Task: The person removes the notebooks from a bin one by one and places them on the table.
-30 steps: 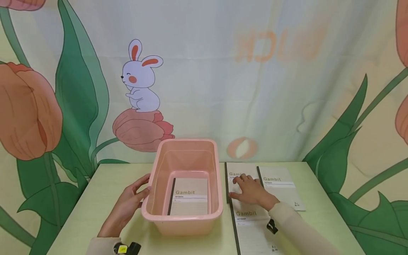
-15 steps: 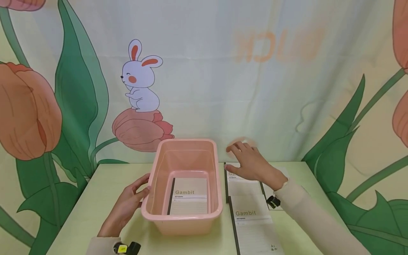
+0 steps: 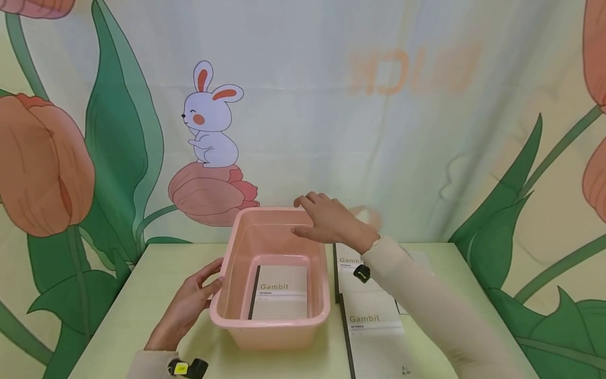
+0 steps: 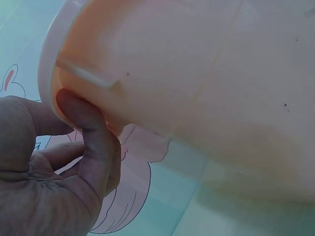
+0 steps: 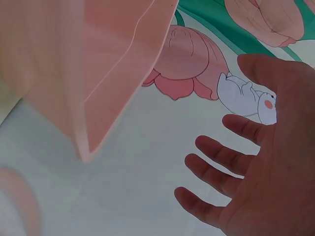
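Note:
A pink plastic basin (image 3: 270, 323) stands on the table with a notebook (image 3: 281, 302) marked "Gambit" lying flat inside. My left hand (image 3: 187, 302) pinches the basin's left rim; the left wrist view shows the thumb and curled fingers on either side of the basin rim (image 4: 47, 69). Over the basin's far right corner hovers my right hand (image 3: 331, 218). In the right wrist view its fingers (image 5: 224, 155) are spread, holding nothing, apart from the basin (image 5: 74, 113).
Right of the basin lie more notebooks: one at the back (image 3: 347, 279), one in front (image 3: 376, 342) overlapping it, and one farther right (image 3: 418, 258), mostly hidden by my right sleeve (image 3: 421, 300). A printed curtain (image 3: 303, 131) hangs behind the pale green table (image 3: 156, 284).
My right hand has lifted off the notebooks on the right and moved up and left, over the basin's far corner. My left hand has stayed on the rim.

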A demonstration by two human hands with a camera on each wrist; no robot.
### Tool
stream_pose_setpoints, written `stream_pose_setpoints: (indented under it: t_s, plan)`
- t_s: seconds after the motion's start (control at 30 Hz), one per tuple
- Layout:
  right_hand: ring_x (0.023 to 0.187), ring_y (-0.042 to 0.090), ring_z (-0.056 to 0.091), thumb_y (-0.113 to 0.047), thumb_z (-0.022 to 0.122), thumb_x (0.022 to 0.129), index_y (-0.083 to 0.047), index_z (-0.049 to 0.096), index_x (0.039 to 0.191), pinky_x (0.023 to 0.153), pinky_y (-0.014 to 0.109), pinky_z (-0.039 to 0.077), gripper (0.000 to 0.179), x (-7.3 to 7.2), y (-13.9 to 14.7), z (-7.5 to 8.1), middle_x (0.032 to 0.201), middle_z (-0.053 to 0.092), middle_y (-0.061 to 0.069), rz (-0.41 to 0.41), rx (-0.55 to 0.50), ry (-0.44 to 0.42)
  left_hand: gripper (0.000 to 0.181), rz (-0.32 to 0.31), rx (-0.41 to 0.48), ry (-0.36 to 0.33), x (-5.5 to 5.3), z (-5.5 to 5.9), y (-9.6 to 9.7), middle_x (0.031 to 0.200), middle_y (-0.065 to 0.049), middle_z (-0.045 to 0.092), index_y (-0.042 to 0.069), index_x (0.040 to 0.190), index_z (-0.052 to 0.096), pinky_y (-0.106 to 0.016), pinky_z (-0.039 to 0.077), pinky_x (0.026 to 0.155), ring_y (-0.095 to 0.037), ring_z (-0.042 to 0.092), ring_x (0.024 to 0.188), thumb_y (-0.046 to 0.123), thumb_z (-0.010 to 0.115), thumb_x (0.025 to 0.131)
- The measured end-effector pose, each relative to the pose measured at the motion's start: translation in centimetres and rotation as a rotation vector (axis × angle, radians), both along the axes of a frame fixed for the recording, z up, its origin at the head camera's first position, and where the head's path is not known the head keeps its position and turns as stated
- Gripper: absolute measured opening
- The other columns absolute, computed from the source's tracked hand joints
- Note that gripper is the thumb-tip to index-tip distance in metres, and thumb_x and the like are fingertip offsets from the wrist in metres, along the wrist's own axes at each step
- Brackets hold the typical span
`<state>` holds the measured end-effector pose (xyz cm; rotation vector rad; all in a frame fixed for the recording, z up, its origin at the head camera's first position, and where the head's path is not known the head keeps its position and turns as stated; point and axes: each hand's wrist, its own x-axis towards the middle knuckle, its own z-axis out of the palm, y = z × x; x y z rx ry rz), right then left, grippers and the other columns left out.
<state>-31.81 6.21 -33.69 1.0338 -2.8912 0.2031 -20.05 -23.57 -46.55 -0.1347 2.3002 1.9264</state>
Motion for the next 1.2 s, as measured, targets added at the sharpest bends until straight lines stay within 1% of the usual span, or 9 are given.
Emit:
stream_pose_setpoints:
  t_s: [0.27, 0.4, 0.5, 0.63, 0.8, 0.9, 1.07, 1.13, 1.2]
  plan:
    - [0.113, 0.020, 0.049, -0.051, 0.053, 0.088, -0.021, 0.044, 0.130, 0.095, 0.039, 0.047, 0.052, -1.8, -5.3, -1.7, 0.125, 0.049, 0.001, -0.010, 0.042, -0.080, 0.054, -0.004, -0.018, -0.006, 0.0, 0.0, -0.3, 0.150, -0.006, 0.031, 0.027, 0.145, 0.032, -0.040, 0.053, 0.089, -0.031, 0.046, 0.127, 0.029, 0.053, 0.095]
    - [0.108, 0.016, 0.051, -0.051, 0.054, 0.088, -0.025, 0.047, 0.125, 0.092, 0.040, 0.049, 0.046, -2.4, -7.3, -3.0, 0.120, 0.052, -0.003, -0.068, 0.066, -0.139, 0.053, -0.025, -0.016, 0.008, -0.1, 0.2, -0.5, 0.150, -0.005, 0.031, 0.028, 0.145, 0.032, -0.041, 0.053, 0.090, -0.032, 0.046, 0.128, 0.029, 0.052, 0.095]
    - [0.098, 0.011, 0.055, -0.051, 0.058, 0.085, -0.028, 0.051, 0.120, 0.088, 0.038, 0.051, 0.042, -2.7, -8.2, -4.0, 0.113, 0.057, -0.008, -0.110, 0.065, -0.210, 0.054, -0.035, -0.016, 0.007, -0.1, 0.4, -0.5, 0.150, -0.005, 0.031, 0.028, 0.145, 0.031, -0.041, 0.053, 0.090, -0.032, 0.045, 0.128, 0.030, 0.052, 0.095]
    - [0.087, 0.011, 0.058, -0.045, 0.065, 0.083, -0.025, 0.056, 0.115, 0.078, 0.032, 0.053, 0.039, -3.1, -9.0, -5.6, 0.101, 0.061, -0.008, -0.137, 0.018, -0.343, 0.054, -0.036, -0.002, 0.004, 0.1, 0.3, -0.4, 0.149, -0.006, 0.031, 0.027, 0.145, 0.032, -0.040, 0.053, 0.089, -0.031, 0.047, 0.127, 0.027, 0.052, 0.095]
    - [0.077, 0.013, 0.057, -0.030, 0.069, 0.080, -0.023, 0.062, 0.094, 0.060, 0.026, 0.048, 0.018, -4.1, -9.7, -8.0, 0.084, 0.058, -0.005, -0.187, -0.047, -0.479, 0.053, -0.022, -0.011, -0.012, 0.1, 0.1, -0.3, 0.150, -0.005, 0.031, 0.029, 0.145, 0.032, -0.040, 0.053, 0.090, -0.030, 0.045, 0.129, 0.029, 0.052, 0.095]
    - [0.080, 0.013, 0.055, -0.024, 0.070, 0.076, -0.025, 0.064, 0.082, 0.062, 0.027, 0.045, 0.009, -4.5, -9.8, -9.4, 0.082, 0.056, -0.005, -0.219, -0.071, -0.512, 0.053, -0.014, -0.012, -0.026, 0.0, 0.1, -0.2, 0.150, -0.003, 0.031, 0.030, 0.144, 0.033, -0.040, 0.053, 0.090, -0.030, 0.045, 0.129, 0.029, 0.052, 0.095]
    - [0.089, 0.013, 0.052, -0.033, 0.075, 0.074, -0.031, 0.063, 0.083, 0.073, 0.032, 0.046, 0.015, -4.3, -10.1, -11.2, 0.090, 0.055, -0.007, -0.338, -0.075, -0.556, 0.053, -0.014, -0.001, -0.031, -0.1, 0.1, -0.1, 0.150, -0.004, 0.031, 0.029, 0.144, 0.033, -0.042, 0.052, 0.091, -0.030, 0.046, 0.128, 0.029, 0.052, 0.095]
    - [0.087, 0.014, 0.053, -0.037, 0.077, 0.070, -0.032, 0.061, 0.082, 0.071, 0.033, 0.047, 0.021, -4.3, -10.4, -12.1, 0.089, 0.055, -0.007, -0.395, -0.058, -0.537, 0.054, -0.011, -0.014, -0.042, -0.2, 0.1, -0.1, 0.151, -0.004, 0.030, 0.029, 0.145, 0.032, -0.043, 0.051, 0.092, -0.030, 0.044, 0.130, 0.031, 0.052, 0.095]
    - [0.086, 0.014, 0.053, -0.040, 0.079, 0.066, -0.032, 0.062, 0.079, 0.069, 0.034, 0.048, 0.023, -4.4, -10.7, -13.0, 0.089, 0.055, -0.007, -0.401, -0.014, -0.494, 0.054, -0.004, -0.035, -0.053, -0.2, 0.2, -0.1, 0.151, -0.002, 0.030, 0.031, 0.144, 0.032, -0.044, 0.050, 0.094, -0.029, 0.042, 0.132, 0.033, 0.052, 0.094]
